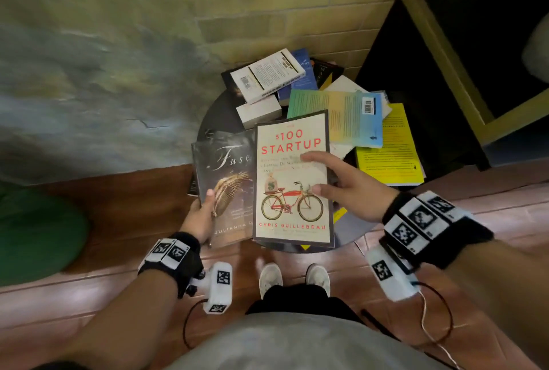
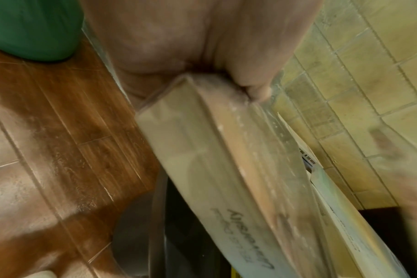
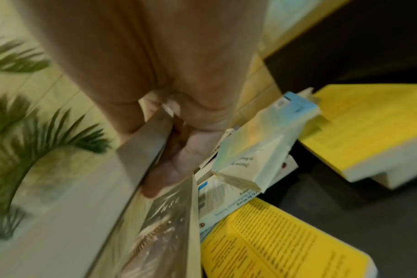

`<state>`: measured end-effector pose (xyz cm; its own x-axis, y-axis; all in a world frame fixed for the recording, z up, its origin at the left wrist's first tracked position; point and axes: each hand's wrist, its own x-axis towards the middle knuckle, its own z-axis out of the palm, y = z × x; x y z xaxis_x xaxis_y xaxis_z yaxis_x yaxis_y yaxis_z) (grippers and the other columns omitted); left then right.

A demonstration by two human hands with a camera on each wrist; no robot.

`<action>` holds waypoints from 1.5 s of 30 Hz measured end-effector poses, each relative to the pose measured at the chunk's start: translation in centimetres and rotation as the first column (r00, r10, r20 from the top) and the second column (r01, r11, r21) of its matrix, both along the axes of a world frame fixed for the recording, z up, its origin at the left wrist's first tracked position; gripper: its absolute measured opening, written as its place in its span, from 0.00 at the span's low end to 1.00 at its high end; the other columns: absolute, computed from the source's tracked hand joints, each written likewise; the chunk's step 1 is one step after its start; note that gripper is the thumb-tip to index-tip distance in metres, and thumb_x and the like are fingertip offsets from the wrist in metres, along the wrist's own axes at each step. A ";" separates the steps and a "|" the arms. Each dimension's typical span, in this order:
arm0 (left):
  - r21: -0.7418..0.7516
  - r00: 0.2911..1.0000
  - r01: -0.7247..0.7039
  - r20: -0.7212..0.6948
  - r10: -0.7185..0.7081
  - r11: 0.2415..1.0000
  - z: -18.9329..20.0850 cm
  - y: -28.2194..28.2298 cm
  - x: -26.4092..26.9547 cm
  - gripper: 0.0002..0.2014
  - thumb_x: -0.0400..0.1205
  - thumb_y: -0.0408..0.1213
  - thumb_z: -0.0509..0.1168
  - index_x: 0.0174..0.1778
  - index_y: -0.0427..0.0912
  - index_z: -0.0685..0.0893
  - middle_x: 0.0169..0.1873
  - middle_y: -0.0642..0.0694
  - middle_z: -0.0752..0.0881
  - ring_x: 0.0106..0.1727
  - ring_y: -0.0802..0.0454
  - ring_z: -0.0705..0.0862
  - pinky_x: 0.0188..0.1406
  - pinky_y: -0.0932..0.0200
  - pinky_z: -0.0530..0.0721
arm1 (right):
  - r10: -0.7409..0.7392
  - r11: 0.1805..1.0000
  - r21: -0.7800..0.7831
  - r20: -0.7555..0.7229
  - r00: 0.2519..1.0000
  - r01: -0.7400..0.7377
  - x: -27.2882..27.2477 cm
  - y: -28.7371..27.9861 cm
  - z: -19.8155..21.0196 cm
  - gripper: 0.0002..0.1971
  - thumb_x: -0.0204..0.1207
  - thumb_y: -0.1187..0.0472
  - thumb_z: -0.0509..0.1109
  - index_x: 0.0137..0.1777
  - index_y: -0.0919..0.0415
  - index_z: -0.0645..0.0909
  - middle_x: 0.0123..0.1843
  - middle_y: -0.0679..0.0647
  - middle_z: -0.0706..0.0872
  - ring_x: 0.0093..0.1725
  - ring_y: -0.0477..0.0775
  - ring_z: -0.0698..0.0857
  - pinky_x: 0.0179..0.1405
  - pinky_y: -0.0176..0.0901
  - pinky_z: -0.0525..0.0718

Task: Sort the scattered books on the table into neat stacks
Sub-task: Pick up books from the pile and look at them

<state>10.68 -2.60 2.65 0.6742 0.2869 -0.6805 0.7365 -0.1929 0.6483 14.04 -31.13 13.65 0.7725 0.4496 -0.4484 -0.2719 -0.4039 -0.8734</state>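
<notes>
A person stands over a small dark round table [image 1: 219,114] strewn with books, seen from above. Nearest the body, both hands hold books at the table's front edge. The left hand [image 1: 202,215] grips the lower left corner of a grey book titled "Fuse" [image 1: 228,179], thumb on the cover and fingers curled underneath, probably to keep it level as a base. Just right of that hand, overlapping the grey book's right edge, lies the white "$100 Startup" book [image 1: 292,179] with a red bicycle on its cover. The right hand [image 1: 350,188] holds this book by its right edge, thumb on the cover, forefinger stretched across the title and the other fingers tucked beneath, as the right wrist view shows; this looks like sliding it square onto the grey book to begin a stack.

Beyond the right hand, a pastel rainbow book [image 1: 335,117] lies face down on a heap, and to that hand's right sits a yellow book [image 1: 389,153]. Farther off, past both hands, a white book [image 1: 267,75] rests tilted on a blue book [image 1: 300,72] and dark ones, still unsorted. No containers are visible; every book sits on the table or on another book
</notes>
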 end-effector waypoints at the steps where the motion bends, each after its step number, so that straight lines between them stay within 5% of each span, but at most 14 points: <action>1: -0.011 1.000 -0.005 -0.009 0.005 1.000 -0.1 0.2 0.0 0.32 0.87 0.59 0.49 0.78 0.38 0.71 0.74 0.37 0.77 0.72 0.40 0.77 0.72 0.51 0.72 | 0.021 1.000 -0.014 0.058 0.998 -0.020 0.5 0.7 -0.4 0.27 0.83 0.66 0.62 0.75 0.39 0.62 0.74 0.41 0.71 0.66 0.52 0.81 0.43 0.38 0.87; 3: -0.092 0.998 -0.057 0.000 0.057 0.994 -0.7 0.7 0.0 0.32 0.86 0.61 0.48 0.71 0.40 0.80 0.67 0.35 0.84 0.66 0.41 0.83 0.73 0.46 0.75 | 0.034 0.999 -0.001 0.124 0.992 -0.034 1.5 2.3 -1.4 0.33 0.84 0.67 0.61 0.79 0.37 0.54 0.80 0.42 0.64 0.74 0.50 0.73 0.57 0.33 0.83; 6: -0.330 0.987 -0.162 -0.061 0.150 0.930 -0.9 0.8 -0.1 0.38 0.72 0.76 0.52 0.54 0.48 0.92 0.58 0.37 0.90 0.62 0.39 0.87 0.72 0.38 0.76 | 0.030 0.999 0.022 0.110 0.993 -0.033 2.9 5.0 -2.8 0.39 0.84 0.68 0.61 0.82 0.38 0.43 0.81 0.48 0.66 0.74 0.51 0.73 0.57 0.34 0.83; 8: -0.390 0.992 -0.118 -0.085 0.092 0.913 -0.8 0.9 -0.2 0.39 0.67 0.79 0.54 0.56 0.53 0.91 0.58 0.40 0.90 0.64 0.40 0.86 0.73 0.39 0.74 | 0.015 1.000 -0.005 0.112 0.994 -0.015 3.5 6.7 -4.2 0.42 0.82 0.66 0.63 0.83 0.39 0.39 0.82 0.52 0.65 0.76 0.55 0.73 0.69 0.53 0.80; 10: -0.400 0.996 -0.077 -0.076 0.051 0.913 -0.8 0.9 -0.1 0.41 0.63 0.79 0.60 0.62 0.54 0.87 0.59 0.44 0.90 0.65 0.41 0.85 0.75 0.38 0.71 | 0.008 0.997 -0.079 0.094 0.996 -0.001 4.0 8.0 -5.8 0.44 0.82 0.65 0.65 0.83 0.40 0.37 0.82 0.52 0.67 0.75 0.56 0.75 0.70 0.60 0.78; 14: -0.360 0.995 -0.100 -0.048 0.089 0.928 -1.8 1.0 0.1 0.50 0.57 0.69 0.76 0.71 0.45 0.78 0.55 0.42 0.91 0.56 0.44 0.90 0.62 0.43 0.85 | 0.065 0.956 -0.292 0.125 0.990 -0.026 4.5 9.5 -7.7 0.42 0.79 0.60 0.70 0.84 0.47 0.47 0.66 0.54 0.80 0.67 0.57 0.80 0.62 0.44 0.78; 21: -0.331 0.992 -0.125 -0.054 0.113 0.935 -2.4 0.8 0.1 0.15 0.82 0.42 0.69 0.63 0.42 0.81 0.54 0.37 0.90 0.49 0.43 0.91 0.54 0.46 0.88 | 0.088 0.866 -0.500 0.159 0.983 0.003 3.8 9.9 -9.5 0.42 0.74 0.48 0.73 0.82 0.53 0.54 0.72 0.61 0.64 0.73 0.64 0.72 0.73 0.53 0.72; 24: -0.353 0.985 -0.173 -0.088 0.151 0.920 -3.0 1.2 0.0 0.27 0.76 0.46 0.75 0.68 0.41 0.79 0.54 0.38 0.91 0.52 0.40 0.91 0.59 0.40 0.86 | 0.047 0.896 -0.442 -0.012 0.999 -0.047 3.4 9.0 -10.6 0.50 0.72 0.41 0.73 0.84 0.54 0.45 0.80 0.61 0.64 0.77 0.62 0.70 0.75 0.53 0.71; 27: -0.397 0.982 -0.186 -0.108 0.156 0.899 -3.1 1.6 -0.3 0.42 0.61 0.51 0.83 0.70 0.43 0.77 0.57 0.38 0.90 0.55 0.38 0.90 0.65 0.33 0.82 | 0.037 0.945 -0.312 -0.192 0.981 -0.097 2.9 8.8 -11.6 0.54 0.71 0.44 0.75 0.85 0.54 0.40 0.78 0.56 0.72 0.73 0.60 0.77 0.70 0.50 0.77; 31: -0.451 0.990 -0.136 -0.042 0.132 0.882 -2.1 1.3 -0.7 0.37 0.68 0.39 0.78 0.73 0.44 0.73 0.60 0.39 0.89 0.58 0.38 0.89 0.62 0.34 0.83 | 0.004 0.967 -0.252 -0.155 0.988 -0.044 2.4 8.3 -11.9 0.59 0.58 0.45 0.84 0.83 0.55 0.50 0.76 0.54 0.75 0.74 0.57 0.75 0.72 0.54 0.75; 34: -0.436 0.994 -0.025 0.082 0.067 0.900 -1.3 0.7 -0.1 0.42 0.67 0.32 0.81 0.76 0.45 0.68 0.65 0.40 0.86 0.63 0.41 0.87 0.64 0.36 0.83 | -0.034 0.975 -0.222 -0.052 0.998 0.021 2.2 6.9 -11.0 0.46 0.58 0.53 0.86 0.75 0.57 0.66 0.71 0.52 0.81 0.70 0.53 0.79 0.67 0.48 0.77; 39: -0.246 0.942 0.193 0.316 -0.110 0.950 0.1 -2.6 1.7 0.33 0.71 0.18 0.75 0.73 0.32 0.73 0.64 0.39 0.86 0.62 0.58 0.86 0.51 0.67 0.86 | -0.173 0.969 -0.147 0.168 0.970 0.198 3.0 3.6 -9.2 0.44 0.49 0.55 0.87 0.68 0.53 0.72 0.63 0.48 0.85 0.65 0.50 0.83 0.65 0.55 0.82; 43: -0.144 0.913 0.258 0.361 -0.192 0.955 0.5 -5.3 2.1 0.32 0.69 0.27 0.79 0.70 0.32 0.78 0.61 0.44 0.87 0.56 0.61 0.86 0.60 0.62 0.86 | -0.207 0.949 -0.182 0.252 0.945 0.257 2.4 0.7 -8.5 0.33 0.59 0.68 0.84 0.65 0.60 0.78 0.58 0.50 0.86 0.60 0.46 0.83 0.60 0.40 0.83; 45: -0.146 0.903 0.285 0.373 -0.214 0.947 0.3 -6.2 2.0 0.36 0.67 0.27 0.81 0.71 0.33 0.76 0.58 0.46 0.88 0.56 0.60 0.86 0.57 0.69 0.85 | -0.231 0.956 -0.138 0.191 0.954 0.260 1.8 -0.4 -8.6 0.29 0.60 0.71 0.84 0.61 0.61 0.79 0.58 0.55 0.87 0.53 0.40 0.85 0.53 0.28 0.83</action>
<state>12.72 -8.79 2.97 0.9095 -0.0344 -0.4143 0.4015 -0.1865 0.8967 15.79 -31.55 5.03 0.9212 0.1697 -0.3503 -0.2326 -0.4815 -0.8450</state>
